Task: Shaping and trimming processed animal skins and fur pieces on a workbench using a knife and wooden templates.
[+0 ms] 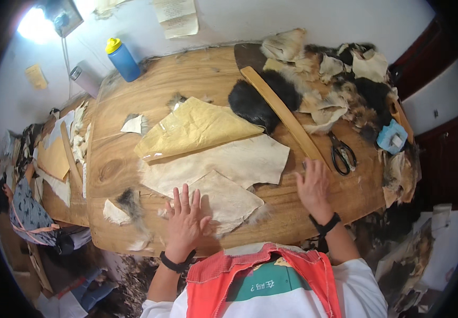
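A white short-sleeved shirt under a red-orange mesh vest (green patch on the chest), black wristbands on both wrists.

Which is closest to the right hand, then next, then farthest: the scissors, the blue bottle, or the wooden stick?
From the right hand:
1. Wooden stick, its near end right by the fingertips.
2. Scissors, just beyond, to the right.
3. Blue bottle, far back-left by the wall.

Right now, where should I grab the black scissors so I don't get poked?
Probably by the two black loop handles of the scissors, coming from the near table edge beside the right hand. The loops lie toward you and the blades point away, toward the fur scraps, so your fingers meet handles first.
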Demonstrator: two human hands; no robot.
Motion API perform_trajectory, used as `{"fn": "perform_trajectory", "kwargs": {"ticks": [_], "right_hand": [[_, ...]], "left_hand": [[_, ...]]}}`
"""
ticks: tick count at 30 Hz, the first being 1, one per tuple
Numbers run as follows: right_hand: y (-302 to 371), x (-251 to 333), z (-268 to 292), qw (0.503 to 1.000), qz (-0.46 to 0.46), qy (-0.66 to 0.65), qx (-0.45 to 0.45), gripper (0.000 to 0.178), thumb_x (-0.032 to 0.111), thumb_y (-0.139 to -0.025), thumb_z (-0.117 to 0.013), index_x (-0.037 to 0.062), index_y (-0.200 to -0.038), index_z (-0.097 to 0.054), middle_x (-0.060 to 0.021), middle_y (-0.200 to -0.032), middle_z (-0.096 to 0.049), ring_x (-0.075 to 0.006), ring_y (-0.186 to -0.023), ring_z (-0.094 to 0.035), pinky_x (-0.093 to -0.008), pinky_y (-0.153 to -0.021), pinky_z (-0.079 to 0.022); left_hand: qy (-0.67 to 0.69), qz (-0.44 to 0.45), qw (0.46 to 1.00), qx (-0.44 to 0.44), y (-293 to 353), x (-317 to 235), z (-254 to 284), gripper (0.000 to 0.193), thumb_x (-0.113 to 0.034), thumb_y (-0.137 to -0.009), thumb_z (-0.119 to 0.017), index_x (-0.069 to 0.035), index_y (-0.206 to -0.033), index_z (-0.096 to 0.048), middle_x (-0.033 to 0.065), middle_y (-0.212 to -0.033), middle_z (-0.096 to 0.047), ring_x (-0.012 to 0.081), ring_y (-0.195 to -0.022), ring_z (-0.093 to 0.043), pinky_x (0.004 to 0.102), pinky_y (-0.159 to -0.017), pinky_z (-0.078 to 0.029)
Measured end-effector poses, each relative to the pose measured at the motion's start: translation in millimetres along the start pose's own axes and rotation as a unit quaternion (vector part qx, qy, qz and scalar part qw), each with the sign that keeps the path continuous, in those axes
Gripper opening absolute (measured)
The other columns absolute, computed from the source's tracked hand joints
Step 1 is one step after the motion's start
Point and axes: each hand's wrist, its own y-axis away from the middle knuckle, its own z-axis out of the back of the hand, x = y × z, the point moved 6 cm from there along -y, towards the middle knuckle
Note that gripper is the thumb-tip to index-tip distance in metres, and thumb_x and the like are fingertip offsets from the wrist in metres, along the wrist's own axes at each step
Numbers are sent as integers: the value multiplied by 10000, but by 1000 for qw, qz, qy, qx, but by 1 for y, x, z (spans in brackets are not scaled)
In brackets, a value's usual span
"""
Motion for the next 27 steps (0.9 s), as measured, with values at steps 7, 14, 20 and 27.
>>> {"fn": "perform_trajectory", "kwargs": {"ticks": [7,14,20,27], "right_hand": [[12,-64,-37,989,-86,-119,13,210,139,-895,-585,17,-1061,-626,-183,-928,-579,-389,-915,-554,-467,-802,-457],[24,-29,-20,997,74,-32,6,325,96,-865,-536,6,-1177,-541,-155,-1124,-515,-321,-986,-585,-404,-807,-547],[5,-75,-17,997,9,22,-67,342,120,-861,-557,13,-1185,-538,-165,-1089,-528,-349,-978,-590,-422,-781,-542],[42,-16,12,987,36,-91,-129,186,185,-917,-594,58,-1052,-579,-154,-922,-550,-347,-891,-607,-438,-721,-519]], "left_hand": [[26,-22,999,27,-8,6,-25,875,-512,-908,-574,-104,-1585,-197,214,-1648,-90,456,-1507,-68,611,-1178,-126],[-172,-71,982,11,-5,-16,2,718,-420,-987,-492,2,-1529,-285,303,-1531,-320,478,-1409,-312,568,-1121,-313],[-181,-102,978,-5,-4,-23,-1,783,-509,-997,-415,21,-1541,-225,356,-1524,-289,509,-1384,-334,592,-1082,-348],[-169,-80,982,4,2,-6,-7,801,-543,-1007,-375,15,-1548,-183,372,-1521,-272,528,-1380,-330,621,-1092,-317]]}}
